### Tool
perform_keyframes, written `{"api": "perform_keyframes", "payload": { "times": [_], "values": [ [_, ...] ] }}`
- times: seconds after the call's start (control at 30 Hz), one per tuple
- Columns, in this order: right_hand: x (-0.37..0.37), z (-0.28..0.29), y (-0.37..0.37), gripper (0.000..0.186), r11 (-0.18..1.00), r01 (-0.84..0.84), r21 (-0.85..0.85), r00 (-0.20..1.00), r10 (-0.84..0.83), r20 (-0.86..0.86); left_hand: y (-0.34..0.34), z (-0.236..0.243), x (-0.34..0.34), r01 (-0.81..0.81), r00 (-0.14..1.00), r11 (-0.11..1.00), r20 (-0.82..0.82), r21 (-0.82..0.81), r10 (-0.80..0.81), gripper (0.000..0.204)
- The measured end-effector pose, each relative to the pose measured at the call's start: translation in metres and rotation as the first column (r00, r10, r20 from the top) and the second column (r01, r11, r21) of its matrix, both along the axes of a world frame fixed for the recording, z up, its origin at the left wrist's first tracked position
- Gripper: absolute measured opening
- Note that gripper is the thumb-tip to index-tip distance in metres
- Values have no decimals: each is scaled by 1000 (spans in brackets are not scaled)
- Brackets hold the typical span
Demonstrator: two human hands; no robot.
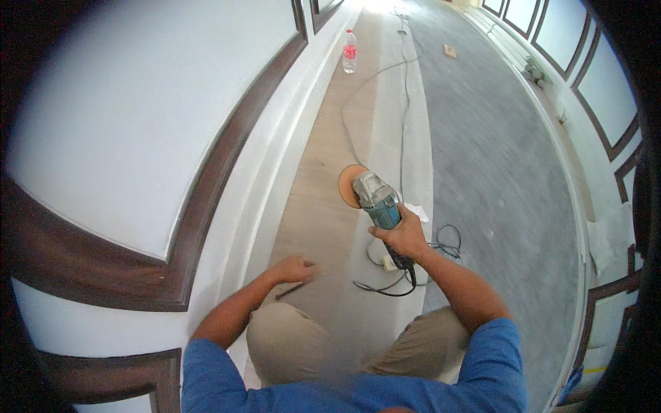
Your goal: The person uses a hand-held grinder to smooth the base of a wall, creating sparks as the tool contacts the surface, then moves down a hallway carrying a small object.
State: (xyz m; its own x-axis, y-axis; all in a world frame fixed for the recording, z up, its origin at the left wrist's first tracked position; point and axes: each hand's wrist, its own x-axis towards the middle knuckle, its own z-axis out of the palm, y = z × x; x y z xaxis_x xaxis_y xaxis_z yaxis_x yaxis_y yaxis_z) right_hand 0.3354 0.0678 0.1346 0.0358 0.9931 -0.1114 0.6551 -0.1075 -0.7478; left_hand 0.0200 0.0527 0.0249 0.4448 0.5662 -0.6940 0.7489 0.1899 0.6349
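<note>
My right hand (406,235) is wrapped round the body of a teal and grey angle grinder (385,212). An orange-tan round disc (349,184) sits at the grinder's far end, above the wood-coloured strip of floor. From its rear a black cord runs down and loops on the floor. My left hand (292,270) is low over the same strip, near my left knee, with its fingers curled. A thin dark rod-like tool (292,290) lies just below that hand; whether the fingers pinch it or anything else is hidden.
A clear bottle with a red label (350,51) stands farther along the strip. Cords (405,103) trail over a pale sheet (385,131). A white paper scrap (416,213) lies beside the grinder. Grey floor (496,172) extends right; a panelled wall (158,124) rises close on the left.
</note>
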Motion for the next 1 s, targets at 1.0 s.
{"api": "perform_keyframes", "payload": {
  "times": [1.0],
  "values": [
    [14,7,3,61,965,95,244,983,-129,128,14,110,225,-764,399,553,431,-333,810,70]
  ]
}}
